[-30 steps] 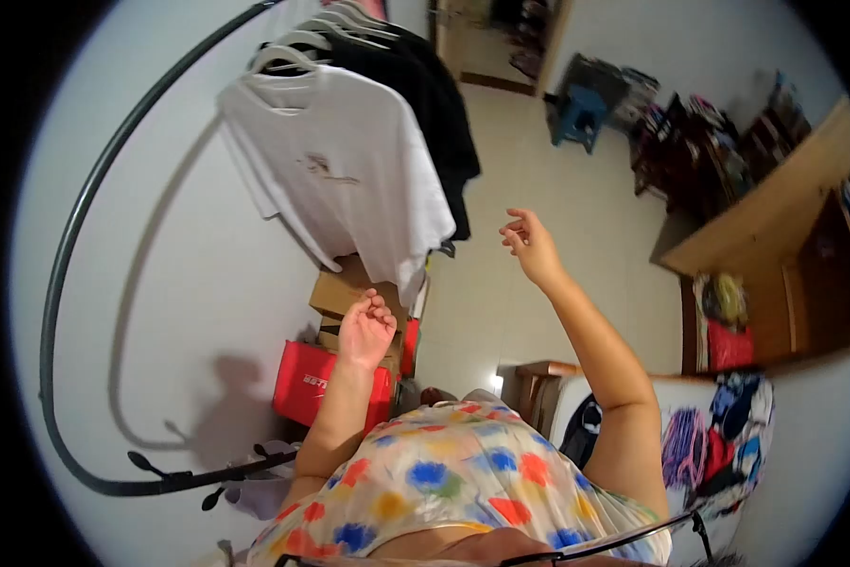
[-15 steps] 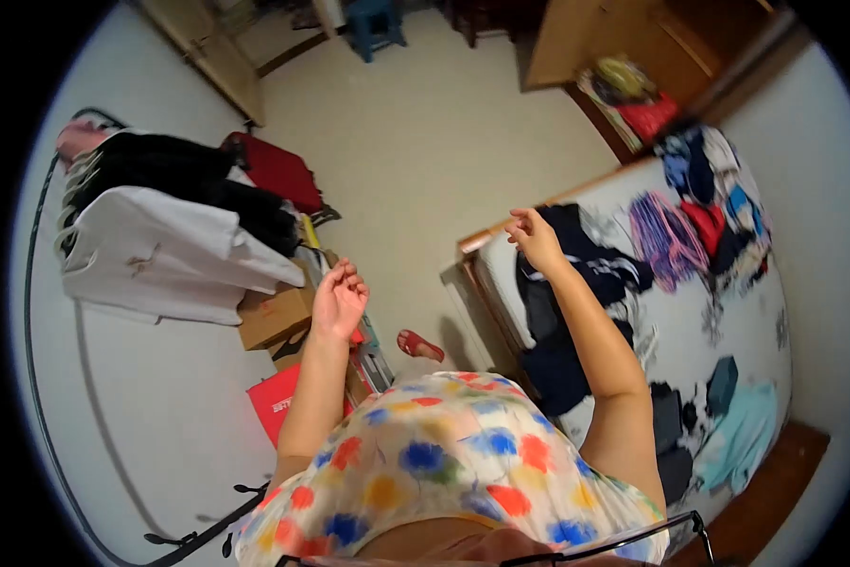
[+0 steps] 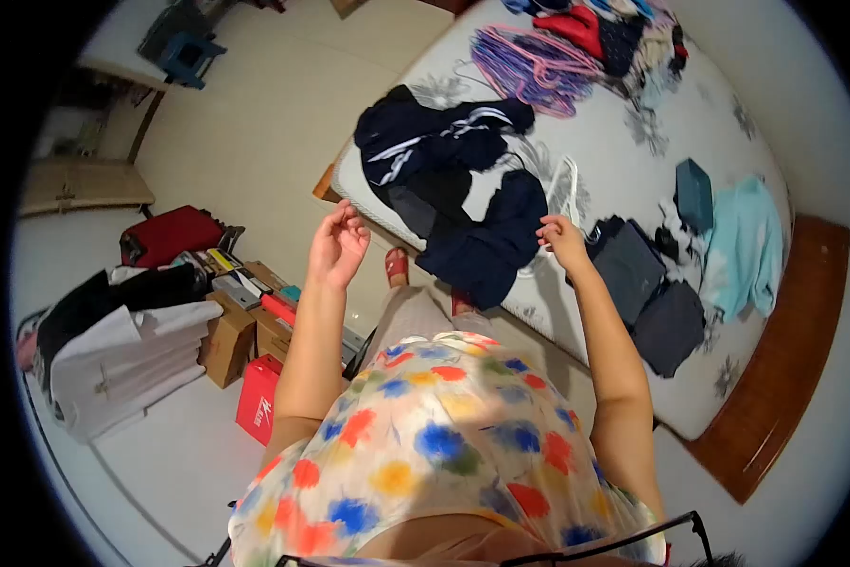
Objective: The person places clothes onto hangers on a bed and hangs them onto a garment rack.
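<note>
1. The left hand (image 3: pixel 338 248) is palm up with its fingers loosely curled, empty, near the bed's (image 3: pixel 614 170) edge.
2. The right hand (image 3: pixel 564 244) is half open, fingers slightly bent, over the bed between the dark blue clothes (image 3: pixel 491 248) and the grey clothes (image 3: pixel 625 269). The white hanger (image 3: pixel 572 181) lies just beside it in view; whether they touch, I cannot tell.
3. The dark blue clothes lie crumpled along the bed's near edge, below a heap of pink and purple hangers (image 3: pixel 529 66).
4. A pale teal garment (image 3: pixel 746 250) lies beyond the grey clothes.
</note>
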`<state>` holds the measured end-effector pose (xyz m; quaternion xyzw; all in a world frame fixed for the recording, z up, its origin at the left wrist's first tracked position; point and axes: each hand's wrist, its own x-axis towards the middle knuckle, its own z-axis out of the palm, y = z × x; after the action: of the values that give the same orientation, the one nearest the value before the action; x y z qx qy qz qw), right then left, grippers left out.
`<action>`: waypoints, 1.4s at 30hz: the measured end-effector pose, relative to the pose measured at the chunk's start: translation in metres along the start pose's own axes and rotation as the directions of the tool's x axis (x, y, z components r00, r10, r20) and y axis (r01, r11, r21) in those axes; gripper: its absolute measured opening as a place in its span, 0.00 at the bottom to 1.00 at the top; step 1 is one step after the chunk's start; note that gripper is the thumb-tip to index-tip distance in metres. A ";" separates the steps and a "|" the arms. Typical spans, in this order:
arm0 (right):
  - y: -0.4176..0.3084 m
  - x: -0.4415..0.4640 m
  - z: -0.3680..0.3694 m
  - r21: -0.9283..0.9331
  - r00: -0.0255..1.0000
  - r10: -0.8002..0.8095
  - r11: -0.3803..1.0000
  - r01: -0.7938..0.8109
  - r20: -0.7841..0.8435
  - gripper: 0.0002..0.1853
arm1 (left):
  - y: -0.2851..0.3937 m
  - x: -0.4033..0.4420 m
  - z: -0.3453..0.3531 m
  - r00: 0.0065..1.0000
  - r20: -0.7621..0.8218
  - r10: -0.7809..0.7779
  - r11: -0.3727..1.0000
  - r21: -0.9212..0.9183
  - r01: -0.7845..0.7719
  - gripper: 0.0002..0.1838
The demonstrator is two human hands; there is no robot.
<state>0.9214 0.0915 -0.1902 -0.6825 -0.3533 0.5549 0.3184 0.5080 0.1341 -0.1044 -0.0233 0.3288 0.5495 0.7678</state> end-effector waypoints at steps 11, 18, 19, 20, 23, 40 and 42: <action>0.097 0.003 -0.037 0.205 0.944 0.323 0.931 -0.303 -0.072 0.12 | -0.056 0.118 0.040 0.948 -0.017 -0.317 0.940 0.124 0.317 0.08; 0.102 0.047 -0.021 0.192 0.898 0.403 0.909 -0.370 -0.178 0.14 | -0.049 0.188 0.049 0.905 -0.082 -0.417 0.880 0.212 0.425 0.08; 0.108 0.052 -0.022 0.178 0.879 0.434 0.897 -0.404 -0.197 0.14 | -0.049 0.194 0.049 0.901 -0.083 -0.425 0.878 0.205 0.433 0.09; 0.124 0.058 -0.020 0.123 0.874 0.421 0.907 -0.403 -0.244 0.15 | -0.049 0.199 0.049 0.901 -0.104 -0.422 0.874 0.217 0.435 0.09; 0.165 0.064 -0.019 0.121 0.881 0.385 0.923 -0.366 -0.276 0.15 | -0.057 0.209 0.050 0.879 -0.144 -0.455 0.843 0.248 0.477 0.08; 0.245 0.141 -0.022 -0.236 0.692 0.498 0.695 -0.679 -0.523 0.22 | -0.134 0.230 0.017 0.820 -0.347 -0.455 0.757 0.336 0.561 0.08; 0.244 0.138 -0.031 -0.304 0.725 0.489 0.683 -0.664 -0.486 0.20 | -0.149 0.231 0.018 0.816 -0.350 -0.461 0.751 0.336 0.568 0.08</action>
<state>1.0021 0.0724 -0.4597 -0.9048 -0.1700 0.3903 0.0128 0.6859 0.2737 -0.2610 -0.0133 0.5129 0.2222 0.8291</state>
